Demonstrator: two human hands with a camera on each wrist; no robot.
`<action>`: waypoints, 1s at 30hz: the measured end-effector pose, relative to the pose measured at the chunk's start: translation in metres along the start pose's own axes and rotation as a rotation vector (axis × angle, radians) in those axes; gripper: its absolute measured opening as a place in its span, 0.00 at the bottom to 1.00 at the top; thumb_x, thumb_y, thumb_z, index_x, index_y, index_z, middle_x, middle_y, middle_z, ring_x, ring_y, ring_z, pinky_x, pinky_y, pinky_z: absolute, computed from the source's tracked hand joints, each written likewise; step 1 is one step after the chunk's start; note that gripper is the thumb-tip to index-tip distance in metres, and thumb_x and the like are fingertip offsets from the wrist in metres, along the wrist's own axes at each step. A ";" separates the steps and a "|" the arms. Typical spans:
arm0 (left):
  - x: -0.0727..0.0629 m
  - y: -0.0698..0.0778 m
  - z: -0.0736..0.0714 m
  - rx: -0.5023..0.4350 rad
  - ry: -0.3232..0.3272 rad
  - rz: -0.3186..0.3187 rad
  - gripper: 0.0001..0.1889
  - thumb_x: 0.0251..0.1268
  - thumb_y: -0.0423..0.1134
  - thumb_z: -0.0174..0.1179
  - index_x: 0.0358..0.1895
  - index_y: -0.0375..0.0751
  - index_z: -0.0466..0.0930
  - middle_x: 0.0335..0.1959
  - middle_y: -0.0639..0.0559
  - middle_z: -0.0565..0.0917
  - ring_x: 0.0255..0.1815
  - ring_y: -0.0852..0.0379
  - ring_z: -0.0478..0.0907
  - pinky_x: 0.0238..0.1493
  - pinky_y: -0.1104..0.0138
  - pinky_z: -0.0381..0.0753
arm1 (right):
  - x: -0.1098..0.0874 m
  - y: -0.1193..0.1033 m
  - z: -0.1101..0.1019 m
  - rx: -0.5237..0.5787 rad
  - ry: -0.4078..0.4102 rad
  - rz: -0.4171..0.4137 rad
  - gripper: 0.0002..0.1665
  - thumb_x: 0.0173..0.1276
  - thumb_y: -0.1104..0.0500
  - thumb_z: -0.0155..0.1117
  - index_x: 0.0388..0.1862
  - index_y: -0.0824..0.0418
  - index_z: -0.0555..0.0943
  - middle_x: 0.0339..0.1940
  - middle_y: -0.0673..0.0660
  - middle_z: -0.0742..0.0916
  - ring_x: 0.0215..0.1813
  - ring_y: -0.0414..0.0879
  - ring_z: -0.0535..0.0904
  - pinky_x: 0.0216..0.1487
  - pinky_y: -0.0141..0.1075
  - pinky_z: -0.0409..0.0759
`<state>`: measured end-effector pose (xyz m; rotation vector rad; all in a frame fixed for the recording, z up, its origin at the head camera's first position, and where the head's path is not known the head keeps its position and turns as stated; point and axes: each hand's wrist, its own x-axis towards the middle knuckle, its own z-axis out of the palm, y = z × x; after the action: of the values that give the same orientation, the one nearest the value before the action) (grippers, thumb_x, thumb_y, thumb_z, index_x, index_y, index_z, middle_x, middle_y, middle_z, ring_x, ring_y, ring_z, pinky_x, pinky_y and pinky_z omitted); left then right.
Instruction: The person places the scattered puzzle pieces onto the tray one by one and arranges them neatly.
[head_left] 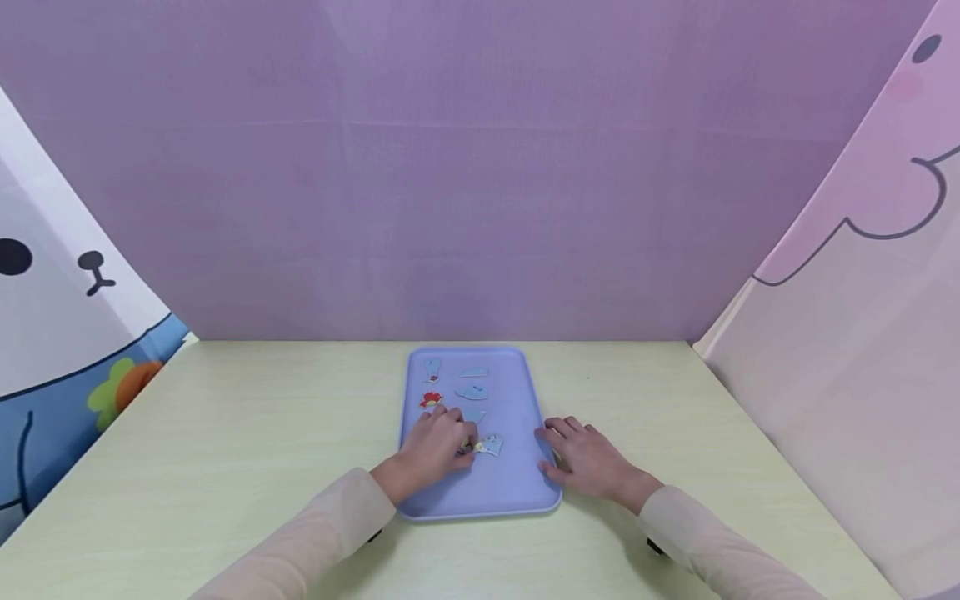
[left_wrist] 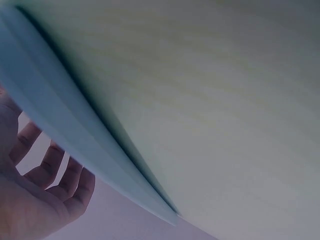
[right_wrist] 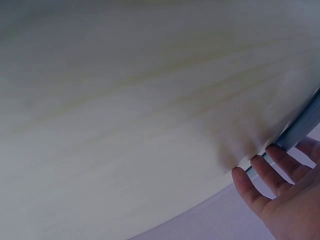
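A purple tray lies on the table and carries several small flat picture pieces, which look like puzzle pieces. Over its left half, my left hand has its fingers curled down, thumb and fingertips pinching a puzzle piece with some yellow on it. Right beside that lies a blue-and-yellow piece; whether the two touch is unclear. In the left wrist view the tray's side wall hides those fingertips. At the tray's right edge rests my right hand, fingers loosely extended, the fingertips touching the rim.
Farther up the tray lie a red piece, a blue piece, a thin blue strip and another blue piece. The pale wooden table ends at a purple backdrop, with printed curtains on both sides.
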<state>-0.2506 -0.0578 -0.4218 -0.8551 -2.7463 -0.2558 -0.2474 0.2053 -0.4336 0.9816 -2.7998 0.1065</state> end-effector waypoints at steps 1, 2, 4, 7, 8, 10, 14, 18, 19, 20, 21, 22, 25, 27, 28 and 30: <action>0.000 0.000 0.000 0.002 0.001 -0.001 0.04 0.49 0.43 0.66 0.29 0.52 0.84 0.27 0.55 0.78 0.31 0.55 0.70 0.30 0.62 0.72 | 0.000 0.000 0.000 0.001 0.001 -0.002 0.29 0.63 0.45 0.55 0.57 0.59 0.73 0.56 0.58 0.77 0.55 0.52 0.72 0.47 0.49 0.75; 0.000 0.000 0.000 0.002 0.002 -0.001 0.04 0.49 0.43 0.66 0.29 0.52 0.84 0.27 0.55 0.78 0.30 0.55 0.70 0.30 0.62 0.72 | 0.000 0.000 0.000 0.002 0.001 -0.002 0.29 0.63 0.45 0.55 0.57 0.59 0.73 0.56 0.58 0.77 0.55 0.52 0.72 0.47 0.49 0.75; 0.000 -0.001 0.001 0.004 0.007 0.001 0.04 0.49 0.44 0.66 0.29 0.52 0.83 0.27 0.55 0.78 0.30 0.55 0.70 0.29 0.62 0.72 | 0.000 0.000 0.001 0.003 0.000 -0.002 0.29 0.63 0.45 0.55 0.57 0.59 0.73 0.56 0.58 0.77 0.55 0.52 0.72 0.47 0.49 0.75; 0.000 -0.001 0.002 0.009 0.012 0.005 0.05 0.48 0.45 0.66 0.29 0.52 0.83 0.26 0.56 0.78 0.30 0.55 0.70 0.29 0.62 0.72 | 0.000 0.000 0.001 0.008 -0.006 0.004 0.28 0.63 0.45 0.55 0.58 0.59 0.73 0.56 0.58 0.76 0.55 0.52 0.72 0.47 0.50 0.75; 0.000 -0.001 0.002 0.008 0.013 0.005 0.05 0.48 0.45 0.67 0.28 0.52 0.83 0.26 0.56 0.78 0.30 0.55 0.70 0.29 0.62 0.71 | -0.001 0.000 0.001 0.011 -0.009 0.008 0.28 0.63 0.45 0.55 0.58 0.59 0.73 0.56 0.58 0.76 0.55 0.52 0.72 0.47 0.50 0.74; 0.000 -0.001 0.002 0.007 0.013 0.006 0.05 0.48 0.45 0.67 0.28 0.52 0.82 0.26 0.56 0.77 0.30 0.55 0.69 0.29 0.62 0.71 | -0.001 0.000 0.001 0.018 -0.012 0.013 0.28 0.63 0.45 0.55 0.58 0.59 0.73 0.57 0.58 0.76 0.55 0.52 0.72 0.48 0.50 0.74; -0.001 0.000 0.002 0.007 0.012 0.006 0.05 0.48 0.45 0.67 0.28 0.52 0.82 0.26 0.56 0.77 0.30 0.55 0.70 0.29 0.62 0.72 | -0.001 0.000 0.000 0.020 -0.014 0.016 0.28 0.63 0.45 0.55 0.58 0.59 0.73 0.57 0.58 0.76 0.56 0.52 0.71 0.48 0.50 0.74; -0.001 -0.001 0.002 0.010 0.012 0.007 0.05 0.48 0.45 0.67 0.28 0.52 0.82 0.26 0.56 0.78 0.30 0.55 0.70 0.30 0.61 0.72 | -0.001 -0.001 0.000 0.018 -0.011 0.016 0.28 0.63 0.45 0.55 0.57 0.59 0.73 0.57 0.58 0.76 0.55 0.52 0.71 0.47 0.50 0.74; -0.001 -0.001 0.002 0.010 0.012 0.008 0.05 0.48 0.45 0.67 0.28 0.52 0.82 0.26 0.56 0.78 0.30 0.55 0.70 0.30 0.61 0.72 | -0.001 -0.001 0.000 0.017 -0.008 0.014 0.28 0.63 0.45 0.55 0.57 0.59 0.73 0.57 0.58 0.76 0.55 0.52 0.71 0.47 0.50 0.74; -0.001 -0.001 0.002 0.009 0.011 0.009 0.05 0.48 0.45 0.67 0.28 0.52 0.82 0.26 0.56 0.78 0.30 0.55 0.70 0.30 0.61 0.72 | -0.001 -0.001 0.000 0.017 -0.007 0.014 0.28 0.63 0.45 0.55 0.58 0.59 0.73 0.57 0.58 0.76 0.55 0.52 0.71 0.47 0.50 0.74; -0.001 -0.001 0.002 0.008 0.010 0.009 0.05 0.48 0.45 0.67 0.28 0.52 0.82 0.26 0.56 0.78 0.30 0.55 0.70 0.30 0.62 0.72 | -0.001 -0.001 0.000 0.017 -0.006 0.013 0.28 0.63 0.45 0.55 0.58 0.59 0.73 0.56 0.58 0.76 0.55 0.52 0.71 0.47 0.50 0.74; -0.001 -0.001 0.002 0.007 0.009 0.010 0.05 0.48 0.45 0.66 0.28 0.52 0.82 0.26 0.56 0.77 0.30 0.55 0.70 0.29 0.62 0.72 | -0.001 -0.001 0.000 0.016 -0.004 0.011 0.28 0.63 0.45 0.55 0.58 0.59 0.73 0.56 0.58 0.76 0.55 0.52 0.72 0.47 0.50 0.74; -0.001 -0.002 0.001 0.005 0.006 0.013 0.05 0.48 0.45 0.66 0.29 0.52 0.81 0.25 0.57 0.77 0.30 0.55 0.70 0.29 0.62 0.71 | -0.001 0.000 0.001 0.015 -0.002 0.008 0.28 0.63 0.45 0.55 0.58 0.60 0.73 0.56 0.58 0.76 0.55 0.52 0.72 0.48 0.50 0.74; -0.001 -0.002 0.001 0.004 0.005 0.014 0.06 0.48 0.45 0.66 0.29 0.52 0.81 0.26 0.56 0.77 0.31 0.55 0.70 0.30 0.62 0.72 | -0.001 0.000 0.000 0.017 -0.006 0.010 0.29 0.63 0.45 0.55 0.58 0.60 0.73 0.56 0.58 0.76 0.55 0.52 0.72 0.48 0.50 0.74; -0.001 -0.002 0.001 0.005 0.006 0.016 0.06 0.48 0.45 0.66 0.29 0.52 0.81 0.26 0.56 0.77 0.31 0.55 0.70 0.30 0.62 0.72 | -0.001 0.000 0.000 0.017 -0.008 0.010 0.28 0.63 0.45 0.55 0.58 0.60 0.73 0.56 0.58 0.76 0.55 0.52 0.72 0.48 0.50 0.74; -0.001 -0.002 0.000 0.006 0.008 0.017 0.06 0.48 0.46 0.66 0.30 0.52 0.81 0.26 0.56 0.78 0.31 0.55 0.70 0.31 0.61 0.72 | -0.001 0.000 0.000 0.020 -0.013 0.013 0.28 0.63 0.45 0.55 0.58 0.59 0.73 0.56 0.58 0.76 0.55 0.52 0.72 0.48 0.50 0.74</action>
<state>-0.2513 -0.0599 -0.4224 -0.8739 -2.7298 -0.2463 -0.2465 0.2056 -0.4335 0.9718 -2.8222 0.1308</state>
